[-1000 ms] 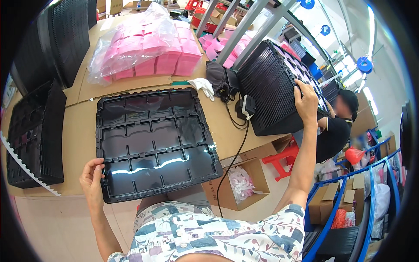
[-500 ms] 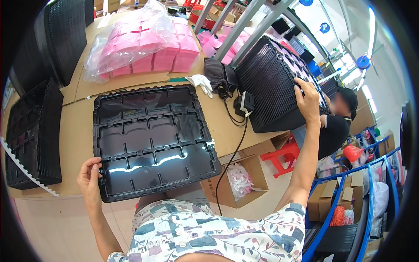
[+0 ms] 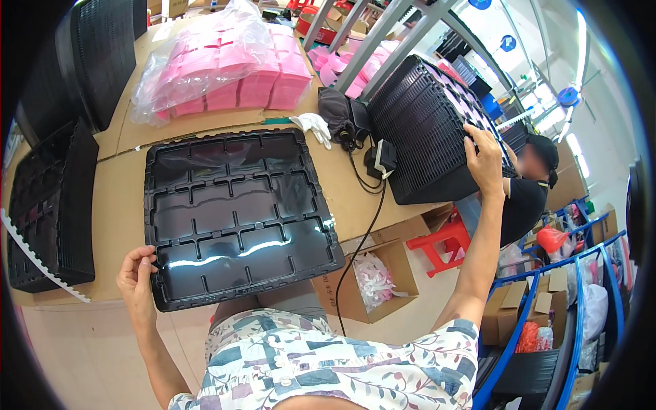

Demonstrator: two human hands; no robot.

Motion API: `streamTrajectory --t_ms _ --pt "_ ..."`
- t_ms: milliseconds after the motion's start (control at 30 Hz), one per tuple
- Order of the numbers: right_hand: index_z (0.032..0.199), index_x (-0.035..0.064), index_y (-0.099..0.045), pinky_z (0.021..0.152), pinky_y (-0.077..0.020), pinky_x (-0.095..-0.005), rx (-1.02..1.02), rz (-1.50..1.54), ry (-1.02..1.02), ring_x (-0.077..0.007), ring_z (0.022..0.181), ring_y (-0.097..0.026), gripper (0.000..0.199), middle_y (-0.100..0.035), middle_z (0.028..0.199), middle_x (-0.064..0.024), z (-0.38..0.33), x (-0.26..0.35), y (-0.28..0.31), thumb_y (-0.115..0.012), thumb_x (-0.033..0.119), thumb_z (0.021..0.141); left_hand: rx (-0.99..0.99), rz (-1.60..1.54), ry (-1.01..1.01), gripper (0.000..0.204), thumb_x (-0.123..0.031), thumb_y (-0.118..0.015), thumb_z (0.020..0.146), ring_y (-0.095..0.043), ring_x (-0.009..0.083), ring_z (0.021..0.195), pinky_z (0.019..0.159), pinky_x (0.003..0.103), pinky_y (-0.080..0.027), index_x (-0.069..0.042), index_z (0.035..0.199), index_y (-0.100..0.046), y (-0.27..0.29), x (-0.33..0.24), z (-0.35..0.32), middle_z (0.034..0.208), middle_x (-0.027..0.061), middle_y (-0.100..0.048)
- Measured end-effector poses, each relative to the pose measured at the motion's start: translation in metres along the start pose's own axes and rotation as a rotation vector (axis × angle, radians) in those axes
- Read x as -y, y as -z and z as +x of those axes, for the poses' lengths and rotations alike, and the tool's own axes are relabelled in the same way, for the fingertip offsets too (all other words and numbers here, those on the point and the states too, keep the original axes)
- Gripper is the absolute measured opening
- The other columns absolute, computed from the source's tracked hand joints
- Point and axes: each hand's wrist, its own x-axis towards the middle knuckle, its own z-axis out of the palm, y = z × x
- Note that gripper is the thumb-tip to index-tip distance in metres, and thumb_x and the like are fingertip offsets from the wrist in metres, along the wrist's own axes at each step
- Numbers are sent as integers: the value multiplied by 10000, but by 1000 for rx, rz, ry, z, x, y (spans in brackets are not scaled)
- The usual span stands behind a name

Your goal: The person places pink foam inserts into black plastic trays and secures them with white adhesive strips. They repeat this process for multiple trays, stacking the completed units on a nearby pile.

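Pinching the near-left corner of a glossy black compartment tray (image 3: 239, 215), left hand (image 3: 137, 277) sits at about 8 o'clock of it; tray lies flat on the cardboard-covered table (image 3: 123, 198), hanging a bit over the near edge; right hand (image 3: 486, 160) is up at 2 o'clock, fingers spread flat on a tilted stack of black trays (image 3: 424, 137); bagged pink pieces (image 3: 225, 68) at 12.

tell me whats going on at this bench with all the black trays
A person stands at a cardboard-covered table. Their left hand holds the near left corner of a shiny black compartment tray lying flat on the table. Their right hand rests on top of a tall stack of black trays standing at the table's right edge. Bagged pink blocks lie behind the tray, and more black trays sit to the left.
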Motion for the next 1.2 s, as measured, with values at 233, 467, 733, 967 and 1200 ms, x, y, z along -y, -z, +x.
streamTrajectory --t_ms 233,467,733,967,1200 --pt "1106 12 -673 783 -504 -375 20 -1 13 -306 858 -648 240 -686 963 -164 4 -13 -7 -630 49 872 4 13 -18 147 -47 -548 973 -592 98 874 741 237 -481 13 1046 -660 -5 -7 -4 1027 74 -672" --pt "1195 36 -642 954 -469 -404 -28 -153 46 -344 1109 -601 324 -649 1186 -181 17 11 -20 -642 107 879 -237 171 -84 186 -57 -543 982 -601 126 966 849 268 -483 14 1125 -638 33 -14 -33 1085 70 -656" --pt "1040 -36 -679 817 -521 -379 0 778 200 -295 908 -664 259 -693 977 -178 -37 266 -17 -608 -58 792 -990 802 -259 405 -246 -584 988 -557 243 1140 991 365 -426 -10 1306 -504 170 7 -20 1186 132 -598" --pt "912 27 -663 664 -530 -363 222 1223 727 -280 747 -651 154 -683 872 -97 -29 433 -50 -713 12 767 -559 425 -14 322 -221 -614 968 -602 140 951 848 271 -460 18 1183 -587 157 21 -24 1053 87 -653" --pt "1046 -27 -658 619 -505 -291 715 1521 124 -166 671 -639 162 -683 833 -96 -34 485 -61 -604 39 908 -199 -450 79 168 -102 -646 927 -580 37 689 555 173 -429 -34 1080 -632 82 -35 -62 846 7 -658"
